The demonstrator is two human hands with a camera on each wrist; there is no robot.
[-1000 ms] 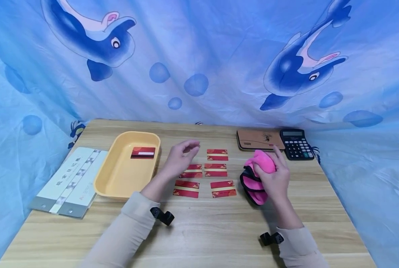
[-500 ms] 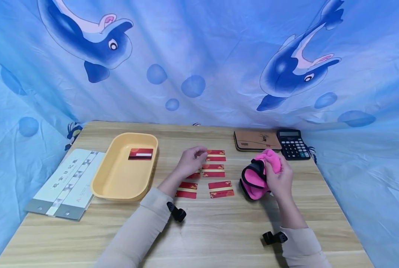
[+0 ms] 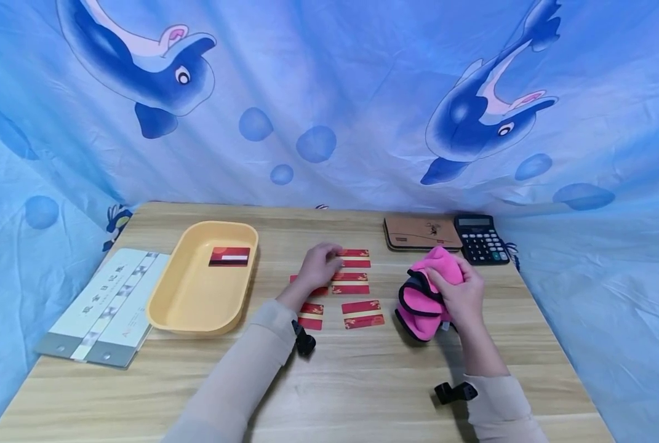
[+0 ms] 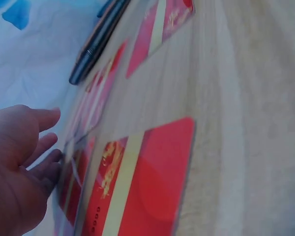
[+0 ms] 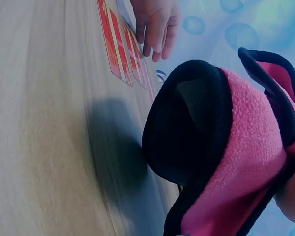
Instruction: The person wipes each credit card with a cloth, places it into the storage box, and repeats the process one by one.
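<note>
My left hand point(image 3: 319, 269) reaches over red cards with a pale stripe, its fingertips right at the left edge of the farthest card point(image 3: 358, 263). In the left wrist view the fingers hang loosely bent beside the cards, with a nearer card point(image 4: 160, 179) in front. My right hand point(image 3: 466, 294) grips a bunched pink fleece piece with black edging point(image 3: 424, 301), held over the table right of the cards. The right wrist view shows the fleece piece point(image 5: 253, 128) folded into a dark hollow, its lower shadow on the wood. My left hand partly hides two cards on the left.
A yellow tray point(image 3: 157, 320) stands left, with one red card point(image 3: 229, 256) showing a white strip inside. Left of it lies a pale notebook point(image 3: 104, 301). A brown wallet point(image 3: 423, 232) and a black calculator point(image 3: 480, 240) lie at the back right. A dolphin-print curtain point(image 3: 362, 92) hangs behind.
My left hand has moved right, to the farthest card's edge, and covers part of the left cards. My right hand still holds the pink fleece piece, now bunched and turned differently.
</note>
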